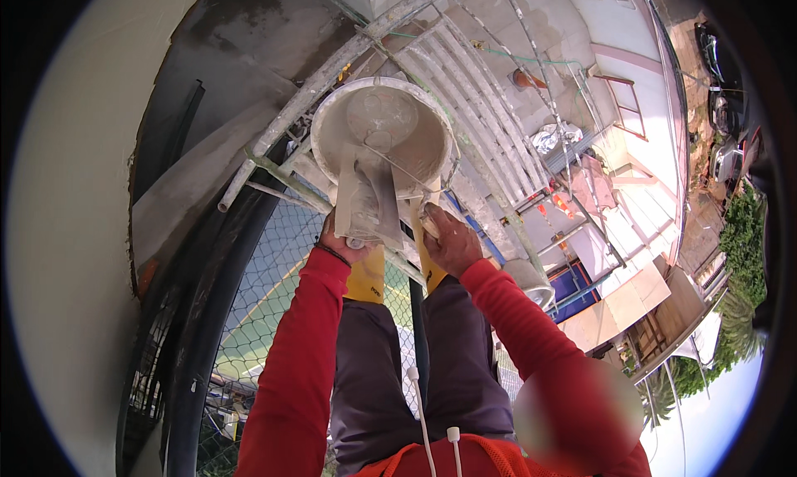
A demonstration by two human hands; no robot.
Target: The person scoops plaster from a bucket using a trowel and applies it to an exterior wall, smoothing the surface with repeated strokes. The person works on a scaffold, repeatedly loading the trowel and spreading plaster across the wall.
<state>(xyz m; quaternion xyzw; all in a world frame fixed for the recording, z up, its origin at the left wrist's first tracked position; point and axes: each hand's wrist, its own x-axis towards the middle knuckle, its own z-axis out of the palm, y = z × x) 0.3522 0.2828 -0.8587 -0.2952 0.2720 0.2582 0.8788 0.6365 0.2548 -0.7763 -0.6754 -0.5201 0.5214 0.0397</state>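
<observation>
In my left hand is a flat rectangular plastering trowel with a smear of wet grey plaster on its face. It tilts over the near rim of a round plaster-coated bucket. The bucket has grey residue on its walls and bottom, and a thin wire handle hangs across its near right side. My right hand is closed around a pale, plaster-smeared tool handle just right of the trowel. Most of that tool is hidden by my fingers or seen edge-on.
Scaffold tubes and a slatted platform surround the bucket. A second bucket sits lower right. My yellow boots stand above a chain-link fence and a green court far below. A pale wall rises at left.
</observation>
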